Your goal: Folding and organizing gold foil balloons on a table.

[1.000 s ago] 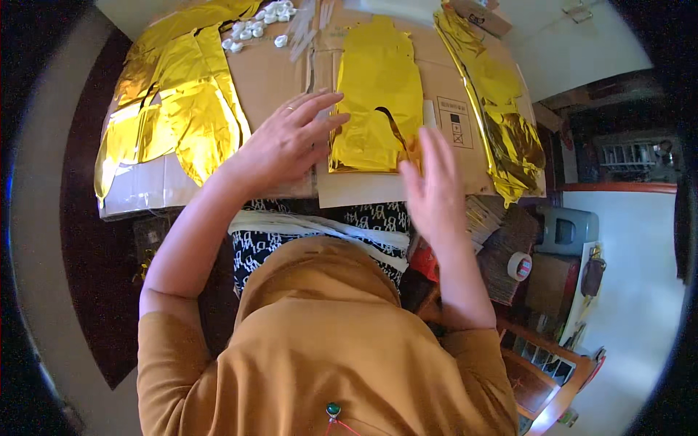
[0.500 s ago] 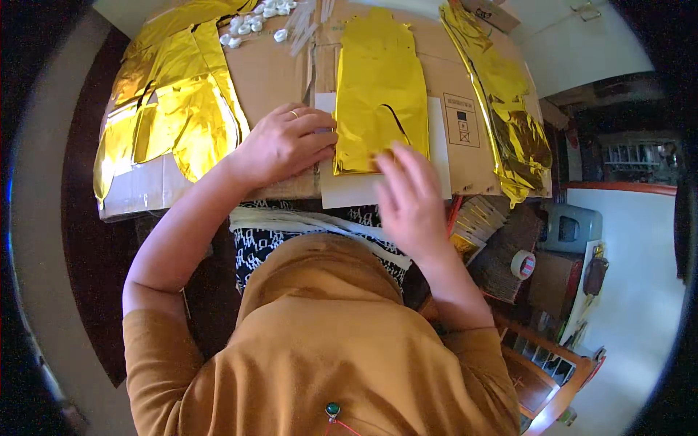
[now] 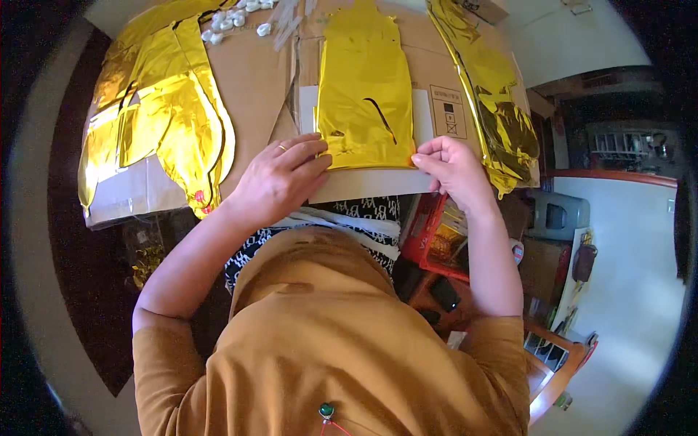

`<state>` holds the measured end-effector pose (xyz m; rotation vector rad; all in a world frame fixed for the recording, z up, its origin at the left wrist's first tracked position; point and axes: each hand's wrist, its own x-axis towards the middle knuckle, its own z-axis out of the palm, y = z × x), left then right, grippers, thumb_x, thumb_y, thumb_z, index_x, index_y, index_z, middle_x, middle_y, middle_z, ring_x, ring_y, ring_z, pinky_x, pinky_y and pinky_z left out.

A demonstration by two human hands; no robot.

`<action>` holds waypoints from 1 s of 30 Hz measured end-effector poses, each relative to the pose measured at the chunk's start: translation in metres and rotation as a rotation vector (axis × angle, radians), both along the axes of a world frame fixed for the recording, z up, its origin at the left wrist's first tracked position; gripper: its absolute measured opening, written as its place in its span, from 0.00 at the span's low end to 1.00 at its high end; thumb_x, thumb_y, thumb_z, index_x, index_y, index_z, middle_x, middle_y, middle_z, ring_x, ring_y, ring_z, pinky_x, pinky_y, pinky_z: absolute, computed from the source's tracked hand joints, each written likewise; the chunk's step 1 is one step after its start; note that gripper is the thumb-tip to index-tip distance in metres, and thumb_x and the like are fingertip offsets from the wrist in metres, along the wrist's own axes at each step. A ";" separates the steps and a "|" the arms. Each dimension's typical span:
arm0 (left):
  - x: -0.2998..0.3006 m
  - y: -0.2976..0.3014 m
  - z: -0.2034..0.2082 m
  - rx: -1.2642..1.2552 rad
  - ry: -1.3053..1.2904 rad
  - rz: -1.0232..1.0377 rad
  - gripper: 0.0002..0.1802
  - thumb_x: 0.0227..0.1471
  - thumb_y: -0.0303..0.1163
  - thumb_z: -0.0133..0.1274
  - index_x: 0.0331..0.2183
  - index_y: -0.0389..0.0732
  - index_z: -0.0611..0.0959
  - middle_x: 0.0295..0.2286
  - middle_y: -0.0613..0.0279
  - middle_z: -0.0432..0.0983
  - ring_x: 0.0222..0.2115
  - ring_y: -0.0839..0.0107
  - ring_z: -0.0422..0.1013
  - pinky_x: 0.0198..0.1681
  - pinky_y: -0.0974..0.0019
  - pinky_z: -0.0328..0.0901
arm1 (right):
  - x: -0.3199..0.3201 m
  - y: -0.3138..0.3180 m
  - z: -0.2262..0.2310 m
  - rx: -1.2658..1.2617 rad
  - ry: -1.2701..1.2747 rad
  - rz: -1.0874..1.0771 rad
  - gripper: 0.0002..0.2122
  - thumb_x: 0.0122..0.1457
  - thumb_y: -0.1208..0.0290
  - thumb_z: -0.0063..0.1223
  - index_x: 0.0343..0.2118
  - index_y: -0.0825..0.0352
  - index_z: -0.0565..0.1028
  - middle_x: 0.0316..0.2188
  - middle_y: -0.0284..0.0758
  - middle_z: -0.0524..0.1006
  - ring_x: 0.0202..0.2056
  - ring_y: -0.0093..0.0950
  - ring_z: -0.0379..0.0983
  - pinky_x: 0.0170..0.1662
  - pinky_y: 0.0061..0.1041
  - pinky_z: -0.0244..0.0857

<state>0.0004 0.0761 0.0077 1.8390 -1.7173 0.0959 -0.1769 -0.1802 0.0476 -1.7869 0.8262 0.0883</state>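
Observation:
A flat, folded gold foil balloon (image 3: 366, 87) lies on a white sheet (image 3: 363, 184) in front of me, over brown cardboard. My left hand (image 3: 282, 174) has its fingers bent together at the balloon's lower left corner; a ring shows on one finger. At the lower right corner my right hand (image 3: 454, 171) pinches the foil edge between thumb and fingers. A thin dark slit curves across the middle of the foil. The undersides of my left fingers are hidden.
More gold foil balloons (image 3: 156, 109) spread over the cardboard's left side, and another folded strip of foil (image 3: 491, 94) lies at right. Small white rolls (image 3: 233, 18) and clear straw-like strips (image 3: 287, 25) sit at the back. Below right stands a red crate (image 3: 429, 236).
My right hand has moved right, from above the balloon's lower edge to its lower right corner, and now pinches there. My left hand stays at the left corner. The view has shifted slightly.

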 end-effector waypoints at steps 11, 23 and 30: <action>-0.001 0.000 -0.002 -0.032 0.085 0.038 0.13 0.50 0.28 0.61 0.40 0.37 0.83 0.43 0.54 0.78 0.49 0.56 0.74 0.52 0.57 0.70 | 0.001 -0.008 0.010 0.528 0.005 -0.079 0.15 0.60 0.67 0.60 0.45 0.67 0.71 0.35 0.35 0.79 0.26 0.21 0.77 0.22 0.15 0.65; -0.014 0.007 0.017 0.009 0.542 0.321 0.12 0.54 0.28 0.61 0.40 0.34 0.82 0.37 0.53 0.78 0.35 0.65 0.78 0.38 0.65 0.74 | -0.003 -0.009 -0.016 0.703 -0.191 -0.196 0.08 0.61 0.73 0.57 0.42 0.64 0.74 0.34 0.32 0.80 0.34 0.25 0.80 0.34 0.22 0.73; -0.023 -0.011 0.029 0.123 1.600 0.347 0.28 0.57 0.28 0.59 0.54 0.30 0.66 0.32 0.50 0.80 0.30 0.72 0.78 0.31 0.70 0.75 | -0.008 -0.010 -0.018 0.805 -0.257 -0.195 0.07 0.61 0.74 0.57 0.40 0.64 0.73 0.34 0.32 0.79 0.36 0.27 0.80 0.37 0.26 0.75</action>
